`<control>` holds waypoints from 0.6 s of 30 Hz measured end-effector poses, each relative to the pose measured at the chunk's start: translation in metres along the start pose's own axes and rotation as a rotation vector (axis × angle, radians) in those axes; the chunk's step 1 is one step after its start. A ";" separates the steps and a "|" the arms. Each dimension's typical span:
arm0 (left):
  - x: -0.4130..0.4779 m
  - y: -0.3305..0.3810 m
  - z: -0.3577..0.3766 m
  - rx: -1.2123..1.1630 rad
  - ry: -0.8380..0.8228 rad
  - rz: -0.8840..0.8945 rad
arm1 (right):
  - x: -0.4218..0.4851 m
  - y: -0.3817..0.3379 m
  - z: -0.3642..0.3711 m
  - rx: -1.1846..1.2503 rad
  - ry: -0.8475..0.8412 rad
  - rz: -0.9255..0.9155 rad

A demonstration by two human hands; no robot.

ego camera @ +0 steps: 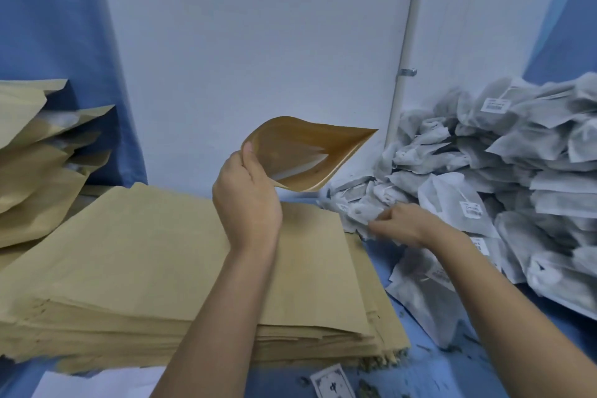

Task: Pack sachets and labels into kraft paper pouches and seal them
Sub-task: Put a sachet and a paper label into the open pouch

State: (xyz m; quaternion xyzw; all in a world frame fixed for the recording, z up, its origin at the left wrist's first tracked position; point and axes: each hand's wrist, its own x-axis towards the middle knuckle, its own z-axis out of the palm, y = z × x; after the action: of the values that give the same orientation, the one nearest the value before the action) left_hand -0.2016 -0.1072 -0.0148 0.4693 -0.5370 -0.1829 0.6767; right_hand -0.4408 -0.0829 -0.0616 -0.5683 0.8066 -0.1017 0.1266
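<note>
My left hand [247,200] holds a kraft paper pouch [307,155] up in the air by one edge, thumb inside its mouth, which gapes open toward me. Below it lies a thick stack of flat kraft pouches [145,268]. My right hand [397,224] reaches into the edge of a big heap of grey-white sachets [517,178] on the right, its fingers closing around one sachet [365,213]. Several sachets carry white barcode stickers. A small printed label card [332,381] lies on the blue table near the bottom edge.
Filled kraft pouches [42,155] are piled at the far left. A white wall with a pipe [403,74] stands behind. The blue table surface [452,365] carries dark crumbs. White paper [97,384] lies at the bottom left.
</note>
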 end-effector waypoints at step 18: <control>0.049 -0.021 0.049 0.164 -0.120 0.040 | 0.149 -0.007 0.035 -0.209 0.090 0.201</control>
State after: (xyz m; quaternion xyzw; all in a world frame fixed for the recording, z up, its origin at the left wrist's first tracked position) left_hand -0.2226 -0.1754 -0.0058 0.5004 -0.5989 -0.1527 0.6063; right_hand -0.4713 -0.2264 -0.1058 -0.4896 0.8705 -0.0294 0.0403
